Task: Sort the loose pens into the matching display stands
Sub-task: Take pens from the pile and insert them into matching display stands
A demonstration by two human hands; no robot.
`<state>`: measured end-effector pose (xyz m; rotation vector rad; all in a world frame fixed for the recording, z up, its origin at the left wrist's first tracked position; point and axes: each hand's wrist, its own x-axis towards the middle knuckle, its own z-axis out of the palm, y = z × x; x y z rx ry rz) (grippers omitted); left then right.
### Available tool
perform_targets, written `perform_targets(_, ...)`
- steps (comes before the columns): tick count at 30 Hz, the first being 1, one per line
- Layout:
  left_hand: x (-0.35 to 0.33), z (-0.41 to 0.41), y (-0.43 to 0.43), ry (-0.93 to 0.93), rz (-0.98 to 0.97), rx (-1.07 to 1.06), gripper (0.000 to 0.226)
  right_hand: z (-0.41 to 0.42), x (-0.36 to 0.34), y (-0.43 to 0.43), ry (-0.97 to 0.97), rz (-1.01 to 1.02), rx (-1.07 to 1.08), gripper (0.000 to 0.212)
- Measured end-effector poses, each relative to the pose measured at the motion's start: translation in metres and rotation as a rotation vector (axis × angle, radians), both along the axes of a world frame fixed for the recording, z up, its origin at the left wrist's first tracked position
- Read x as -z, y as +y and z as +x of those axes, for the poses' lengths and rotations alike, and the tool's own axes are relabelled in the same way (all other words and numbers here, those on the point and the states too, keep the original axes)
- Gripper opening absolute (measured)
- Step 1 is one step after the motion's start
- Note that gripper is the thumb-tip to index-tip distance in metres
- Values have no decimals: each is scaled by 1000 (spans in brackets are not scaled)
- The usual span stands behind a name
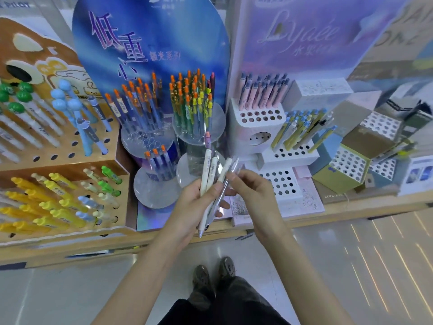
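The loose pens [209, 174] are a small bundle of slim cream-white barrels with fine print down the side. One of them is topped by a purplish push-button that stands higher than the others. Among them is a clear pen [216, 202], see-through along its whole length. The bundle fans out a little at the top and the tips point down toward the floor. It is held in the air just in front of the blue display stand [150, 43], directly before that stand's lowest clear round tier [187, 174].

The left hand [192, 205] comes up from below the blue stand. Its grip is closed round the middle of the bundle, with the thumb lying across the barrels and the fingers curled behind them. The right hand [255, 195] reaches in from the right of the blue stand with the wrist bent. Its grip is narrow, thumb and forefinger pinching the upper end of the clear pen, the other fingers loosely folded.

To the right of the blue stand is a white stand [278, 186] dotted with holes, with pink pens [262, 95] in its top block. To the left is a brown stand [70, 160] holding yellow, green and blue pens. All of them stand on a wooden table [351, 208].
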<state>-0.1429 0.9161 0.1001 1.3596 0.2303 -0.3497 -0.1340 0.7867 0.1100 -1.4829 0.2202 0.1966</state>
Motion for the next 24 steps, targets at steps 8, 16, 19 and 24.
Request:
perform_targets(8,14,11,-52,0,10,25,11,-17,1,-65,-41,-128,274,27)
perform_targets(16,17,31,-131,-25,-8,6,14,3,4,-164,-115,-190,370,25)
perform_targets(19,15,35,-170,-36,-8,-15,15,20,5,-206,-162,-234,384,18)
perform_targets(24,14,41,-224,-57,10,-13,17,56,9,-280,-227,-368,368,11)
